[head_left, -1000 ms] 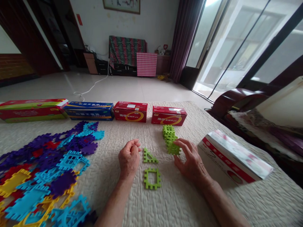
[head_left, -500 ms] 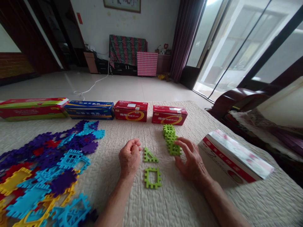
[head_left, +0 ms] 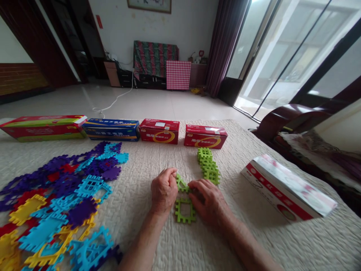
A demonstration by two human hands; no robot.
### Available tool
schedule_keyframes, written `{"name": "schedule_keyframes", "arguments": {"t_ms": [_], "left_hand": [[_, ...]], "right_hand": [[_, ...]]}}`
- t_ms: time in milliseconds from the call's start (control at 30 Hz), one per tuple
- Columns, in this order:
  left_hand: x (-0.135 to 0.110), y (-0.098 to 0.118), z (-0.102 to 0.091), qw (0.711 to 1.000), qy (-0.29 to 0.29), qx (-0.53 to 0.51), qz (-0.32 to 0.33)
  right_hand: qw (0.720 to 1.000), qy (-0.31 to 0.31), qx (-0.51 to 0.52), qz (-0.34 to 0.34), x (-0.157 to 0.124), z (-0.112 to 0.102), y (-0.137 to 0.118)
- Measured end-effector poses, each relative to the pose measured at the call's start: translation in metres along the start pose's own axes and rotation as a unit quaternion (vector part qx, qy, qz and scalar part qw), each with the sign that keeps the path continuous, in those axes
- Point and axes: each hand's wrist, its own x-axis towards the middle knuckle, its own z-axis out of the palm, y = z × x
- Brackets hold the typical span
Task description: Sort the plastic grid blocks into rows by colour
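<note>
A light-green triangular building piece (head_left: 182, 184) lies on the quilted cover between my hands. My left hand (head_left: 165, 190) is curled closed at its left edge, and whatever the fingers may hold is hidden. At the right corner of the triangle, my right hand (head_left: 207, 199) has its fingertips and thumb closed on the piece. Just below sits a green square frame piece (head_left: 185, 220), flat on the cover, with the right thumb close to its upper right. Beyond my right hand, several green square pieces (head_left: 210, 165) lie overlapped in a row.
At left spreads a heap of purple, blue, yellow and red interlocking pieces (head_left: 67, 207). Along the far edge stand a red-and-green box (head_left: 45, 130), a blue box (head_left: 111, 130) and two red boxes (head_left: 159, 131). A white-and-red box (head_left: 287, 192) lies at right.
My right hand has left the row of green squares and moved left to the triangle. My left hand has come a little nearer to it. The view has shifted slightly.
</note>
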Motion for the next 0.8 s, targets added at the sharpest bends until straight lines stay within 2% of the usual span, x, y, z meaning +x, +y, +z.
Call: {"name": "schedule_keyframes", "arguments": {"t_ms": [67,133,300,500,633,800], "left_hand": [[0.0,0.0,0.0,1.0,-0.008,-0.018,-0.011],[-0.001,0.0,-0.001,1.0,-0.016,-0.017,0.008],[-0.001,-0.002,-0.001,0.996,-0.017,0.01,0.086],[0.001,-0.007,-0.001,0.998,-0.012,-0.014,0.065],[0.0,-0.005,0.0,0.99,-0.064,0.019,0.127],[-0.001,-0.004,0.0,0.976,-0.12,0.073,0.164]], "right_hand": [[1.0,0.012,0.021,0.005,0.0,-0.002,-0.001],[0.999,0.015,0.051,-0.005,-0.001,-0.006,-0.003],[0.989,-0.088,0.099,-0.068,-0.005,-0.023,-0.015],[0.982,-0.165,0.051,-0.08,-0.005,-0.025,-0.023],[0.981,-0.158,0.063,-0.089,-0.007,-0.022,-0.021],[0.981,-0.097,0.15,-0.076,-0.009,-0.024,-0.013]]}}
